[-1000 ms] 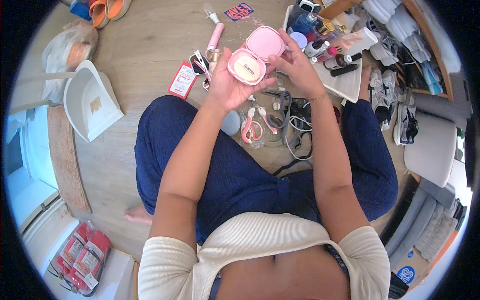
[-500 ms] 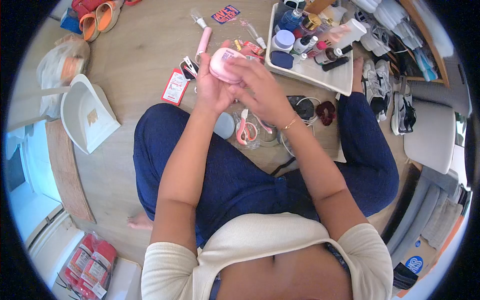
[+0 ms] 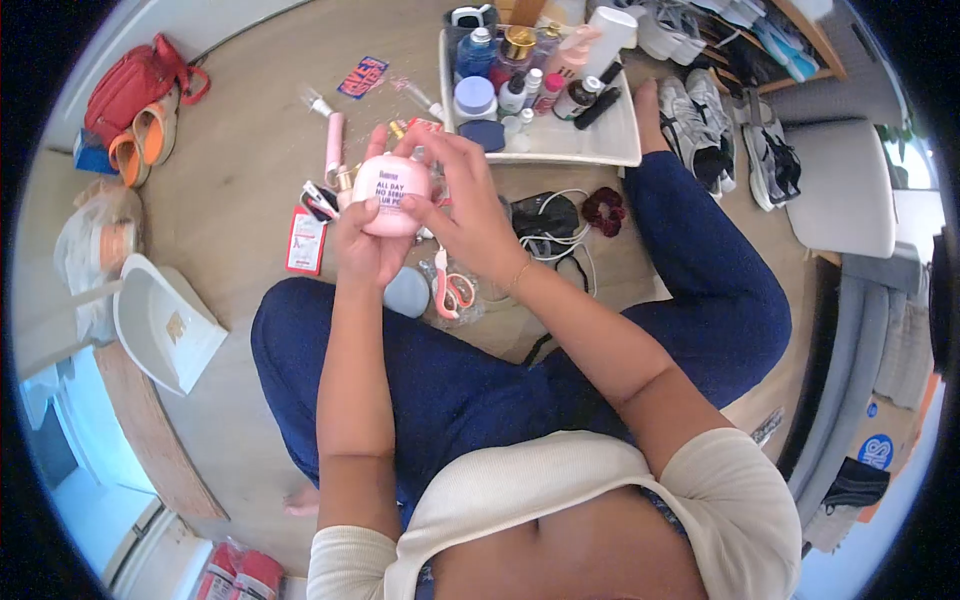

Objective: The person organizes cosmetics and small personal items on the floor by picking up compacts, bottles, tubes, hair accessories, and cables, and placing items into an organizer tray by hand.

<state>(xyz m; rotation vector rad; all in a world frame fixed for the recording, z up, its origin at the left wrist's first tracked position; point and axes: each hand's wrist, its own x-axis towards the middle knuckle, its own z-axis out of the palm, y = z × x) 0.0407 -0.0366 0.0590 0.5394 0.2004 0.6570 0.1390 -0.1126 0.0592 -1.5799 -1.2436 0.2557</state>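
My left hand [image 3: 370,245] and right hand [image 3: 462,205] pinch the pink compact [image 3: 395,190]; loosened grips could drop it toward the near-right pink-handled tool [image 3: 441,274].

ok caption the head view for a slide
Left hand and right hand hold a closed pink compact near a white tray of bottles.
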